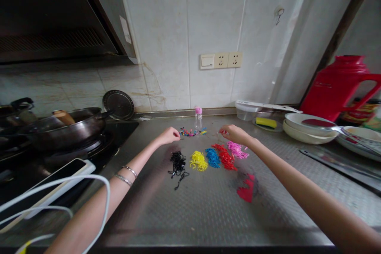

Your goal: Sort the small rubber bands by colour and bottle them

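On a steel counter lie sorted heaps of small rubber bands: black, yellow, blue, red and pink. Behind them is a mixed-colour heap next to a small clear bottle with a pink cap. My left hand is closed in a pinch at the mixed heap's left edge, on something too small to name. My right hand is closed at the heap's right side, with a red band at its fingertips.
A wok sits on a stove at the left, with a phone and white cables in front. Bowls, a sponge, a clear container and a red thermos stand at the right. A red reflection shows on the counter.
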### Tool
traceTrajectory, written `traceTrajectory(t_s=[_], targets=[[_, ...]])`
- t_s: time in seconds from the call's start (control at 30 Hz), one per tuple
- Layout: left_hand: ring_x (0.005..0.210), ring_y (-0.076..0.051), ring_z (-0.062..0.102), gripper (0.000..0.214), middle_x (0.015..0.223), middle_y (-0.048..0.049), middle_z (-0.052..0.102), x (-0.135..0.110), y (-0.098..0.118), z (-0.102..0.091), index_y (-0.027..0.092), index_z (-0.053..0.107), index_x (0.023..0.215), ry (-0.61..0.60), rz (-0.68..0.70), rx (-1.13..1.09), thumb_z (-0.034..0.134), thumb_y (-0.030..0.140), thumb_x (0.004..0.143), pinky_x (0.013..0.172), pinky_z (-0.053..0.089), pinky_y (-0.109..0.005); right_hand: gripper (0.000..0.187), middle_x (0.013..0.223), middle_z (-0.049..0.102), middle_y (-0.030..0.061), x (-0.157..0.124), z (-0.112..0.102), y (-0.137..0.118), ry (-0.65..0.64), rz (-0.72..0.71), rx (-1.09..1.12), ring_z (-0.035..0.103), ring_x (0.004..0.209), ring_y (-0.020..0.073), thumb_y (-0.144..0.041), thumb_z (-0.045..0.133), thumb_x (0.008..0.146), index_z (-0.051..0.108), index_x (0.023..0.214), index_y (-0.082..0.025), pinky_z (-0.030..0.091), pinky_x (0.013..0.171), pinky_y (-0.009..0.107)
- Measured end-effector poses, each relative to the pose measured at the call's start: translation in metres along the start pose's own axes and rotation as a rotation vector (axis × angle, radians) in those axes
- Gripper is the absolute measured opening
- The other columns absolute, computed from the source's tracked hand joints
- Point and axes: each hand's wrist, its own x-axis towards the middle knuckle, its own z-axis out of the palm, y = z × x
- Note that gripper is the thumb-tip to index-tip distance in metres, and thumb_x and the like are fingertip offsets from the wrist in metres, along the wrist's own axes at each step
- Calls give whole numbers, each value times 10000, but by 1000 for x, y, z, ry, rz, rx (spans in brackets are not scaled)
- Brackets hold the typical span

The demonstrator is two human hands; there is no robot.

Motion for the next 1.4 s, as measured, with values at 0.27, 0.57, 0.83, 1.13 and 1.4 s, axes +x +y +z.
traceTrajectory(t_s=[0.27, 0.57, 0.83, 1.13, 1.4], targets=[[585, -123, 555, 136, 643, -19, 660, -49, 22, -17, 175, 698, 669, -430, -46, -202, 664, 251, 562, 563, 384, -196, 275, 1004, 609, 81, 43, 29, -34, -67, -44, -110, 556, 905, 182, -234, 415, 811, 614, 1000, -225, 405, 706, 225], [601, -95, 516, 256, 711, -28, 648, -59, 10, -29, 141, 678, 801, -446, -48, -160, 630, 329, 634, 552, 347, -185, 284, 973, 575, 138, 60, 38, -45, -96, -91, -300, 515, 958, 214, -267, 341, 866, 593, 942, -159, 433, 687, 258], [526, -85, 465, 270, 641, -26, 611, -40, -3, -33, 122, 667, 802, -176, -159, -190, 579, 325, 648, 465, 301, -185, 258, 970, 558, 104, 52, 35, -34, -15, -57, -159, 519, 913, 171, -277, 359, 856, 583, 915, -163, 389, 670, 213], [632, -135, 557, 228, 700, -66, 654, -3, -43, -11, 99, 667, 742, 148, -175, -140, 561, 270, 634, 613, 411, -235, 161, 872, 601, 60, 22, 9, -33, 44, -154, 59, 541, 772, 136, -240, 451, 795, 580, 858, -167, 368, 669, 204], [659, -157, 579, 202, 716, -71, 668, 18, -46, 10, 109, 683, 739, 158, -150, 25, 577, 242, 630, 630, 414, -244, 186, 894, 575, 64, -23, -4, -65, -121, -346, 27, 532, 751, 128, -251, 416, 818, 584, 820, -170, 361, 607, 201]])
